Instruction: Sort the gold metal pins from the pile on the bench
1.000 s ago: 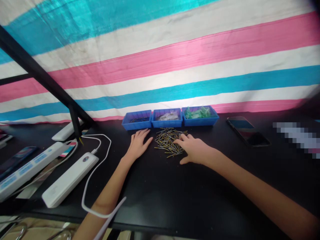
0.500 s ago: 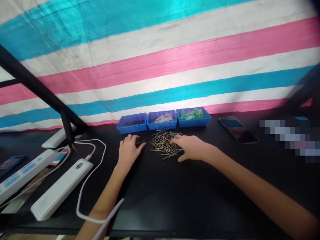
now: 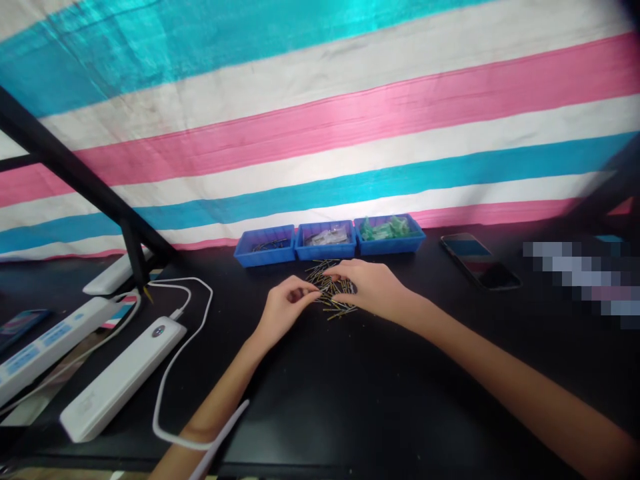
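Observation:
A loose pile of thin gold and silver pins lies on the black table, just in front of three small blue trays. My left hand rests at the pile's left edge with thumb and fingers pinched together on a pin. My right hand lies over the right side of the pile, fingers curled down onto the pins and hiding part of them. The fingertips of both hands almost meet above the pile.
The left blue tray holds dark pins, the middle tray clear parts, the right tray green parts. A phone lies to the right. White power strips and a white cable lie at left. A striped tarp hangs behind.
My left hand has lifted off the table and moved right to the pile, pinching its fingers. My right hand has shifted left and curled over the pins.

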### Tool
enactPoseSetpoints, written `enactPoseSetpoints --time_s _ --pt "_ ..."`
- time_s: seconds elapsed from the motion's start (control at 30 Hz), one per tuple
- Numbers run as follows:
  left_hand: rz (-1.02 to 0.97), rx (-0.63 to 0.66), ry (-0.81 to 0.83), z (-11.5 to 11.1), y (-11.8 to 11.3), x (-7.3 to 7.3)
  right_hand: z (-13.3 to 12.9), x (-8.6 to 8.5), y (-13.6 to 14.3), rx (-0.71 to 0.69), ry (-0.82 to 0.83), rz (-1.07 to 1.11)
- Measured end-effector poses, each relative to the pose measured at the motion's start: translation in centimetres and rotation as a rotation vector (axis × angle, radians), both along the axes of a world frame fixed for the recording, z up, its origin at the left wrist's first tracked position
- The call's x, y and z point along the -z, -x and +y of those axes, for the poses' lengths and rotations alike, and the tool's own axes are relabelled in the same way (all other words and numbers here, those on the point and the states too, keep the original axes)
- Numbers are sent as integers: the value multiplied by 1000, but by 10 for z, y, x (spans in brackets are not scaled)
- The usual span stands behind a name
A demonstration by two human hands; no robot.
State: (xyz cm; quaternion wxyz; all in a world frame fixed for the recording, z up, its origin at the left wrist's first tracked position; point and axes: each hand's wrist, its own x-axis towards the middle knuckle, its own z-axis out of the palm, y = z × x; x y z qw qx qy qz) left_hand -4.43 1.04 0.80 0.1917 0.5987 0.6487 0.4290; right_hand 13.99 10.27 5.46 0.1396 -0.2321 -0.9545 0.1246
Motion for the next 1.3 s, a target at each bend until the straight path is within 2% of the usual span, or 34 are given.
enactPoseSetpoints --time_s 0.13,0.33,0.47,0.67,0.83,1.0,1.17,1.23,1.3 --pt "-203 70 48 -1 -8 1 -3 -1 5 -4 67 110" --pt "-453 -11 118 -2 -13 -1 -3 -4 5 82 212 167" --pt "-561 -65 129 -2 -16 -4 -2 -5 6 158 234 176" --pt "-576 -124 77 -3 -16 -5 -6 2 11 147 307 173" --pt "-572 -85 84 -1 -15 -2 -11 9 14 103 324 118" --pt "-534 -103 98 2 -6 -2 -11 2 14 143 302 154" --pt "-625 99 266 2 2 -8 -13 -8 11 177 250 162" --pt "-687 76 229 2 7 -9 -14 -10 9 161 251 151" --pt "-724 -21 131 5 15 -9 -13 -12 6 160 246 151"
